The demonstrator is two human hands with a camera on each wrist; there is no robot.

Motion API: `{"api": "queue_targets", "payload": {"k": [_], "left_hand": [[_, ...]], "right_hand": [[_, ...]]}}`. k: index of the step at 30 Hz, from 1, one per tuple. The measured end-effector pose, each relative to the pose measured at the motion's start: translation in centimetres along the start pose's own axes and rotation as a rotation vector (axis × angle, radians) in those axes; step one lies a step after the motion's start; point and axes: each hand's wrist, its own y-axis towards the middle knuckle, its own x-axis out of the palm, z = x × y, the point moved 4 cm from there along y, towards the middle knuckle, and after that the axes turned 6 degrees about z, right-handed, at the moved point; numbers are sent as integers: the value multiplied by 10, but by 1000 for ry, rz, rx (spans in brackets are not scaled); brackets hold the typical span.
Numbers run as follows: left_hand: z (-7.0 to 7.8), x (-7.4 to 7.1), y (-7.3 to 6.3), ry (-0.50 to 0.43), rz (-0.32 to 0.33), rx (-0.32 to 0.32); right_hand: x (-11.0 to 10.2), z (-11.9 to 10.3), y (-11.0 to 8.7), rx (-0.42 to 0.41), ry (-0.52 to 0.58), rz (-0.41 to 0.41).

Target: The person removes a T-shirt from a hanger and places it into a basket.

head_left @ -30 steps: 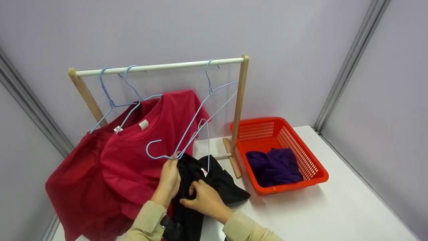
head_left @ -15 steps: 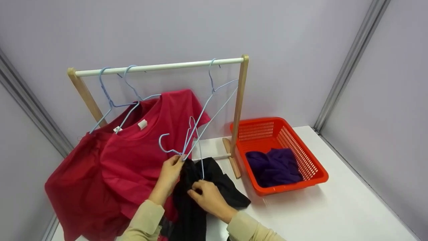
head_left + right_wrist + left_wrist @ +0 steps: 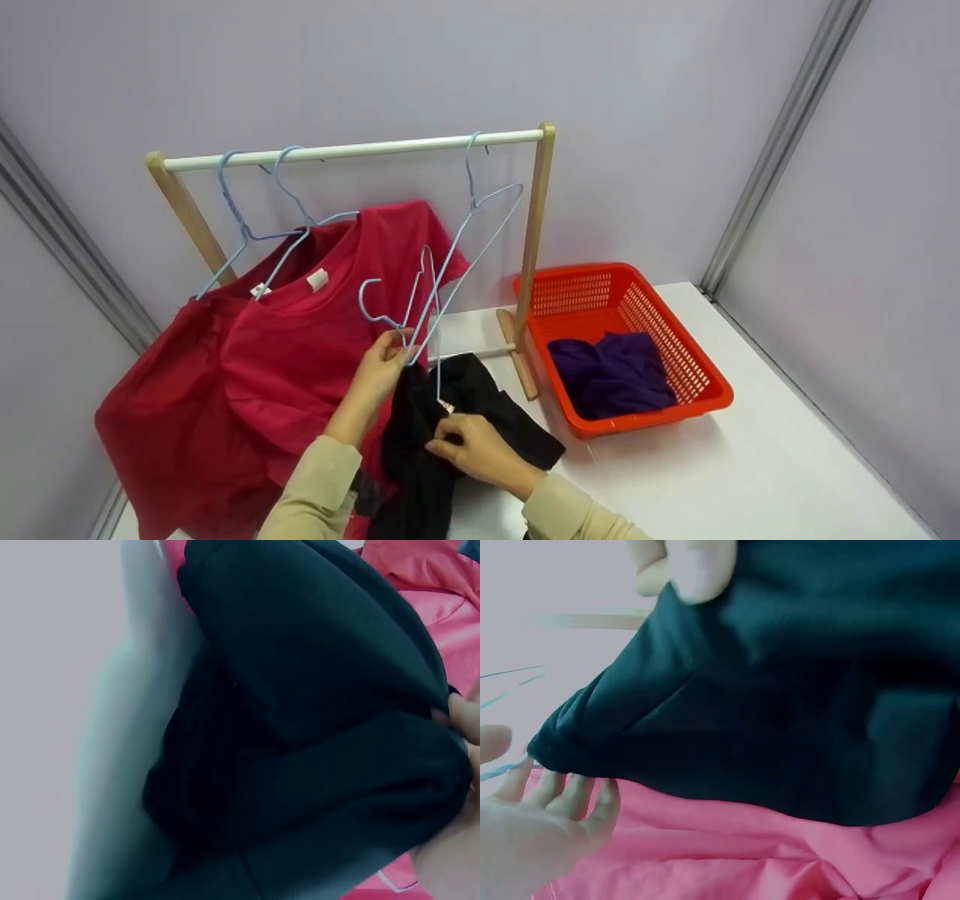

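In the head view my left hand [image 3: 375,375] grips a light blue wire hanger [image 3: 379,319] at the near arm, its hook pointing left and its far arm raised. That hanger's near side runs into a black garment [image 3: 420,442] with a small white label. My right hand [image 3: 476,450] pinches the garment beside the label. In the left wrist view my left fingers [image 3: 570,799] curve under the fabric's pointed end, and my right fingertips [image 3: 701,574] pinch its upper edge. The right wrist view is mostly filled by the black cloth [image 3: 322,690].
A clothes rack [image 3: 352,150] carries a dark red garment [image 3: 187,390], a pink-red T-shirt [image 3: 300,360] and a bare blue hanger [image 3: 469,214] whose lower corner overlaps my left hand. At right, an orange-red basket [image 3: 705,401] with purple cloth [image 3: 615,375] stands on the white table [image 3: 765,465].
My left hand and the held hanger have moved up, the hook also to the right. My right hand has shifted slightly right and down with the cloth, and the label shows again.
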Motion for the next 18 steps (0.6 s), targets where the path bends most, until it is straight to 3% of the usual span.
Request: {"api": "queue_targets", "payload": {"k": [3,8,14,18], "left_hand": [[0,-1,1,-38,-39,16],[0,-6,4,-64,-43,62],[-1,-10,5,-149,-71,9],[-2,-13,6,-124,-52,-25]], "right_hand": [[-1,5,-1,-11,12,-73],[-2,14,-5,-21,33,-234],[-2,25,-12,-5,25,-400],[-2,31,-17,7,10,-463]]}}
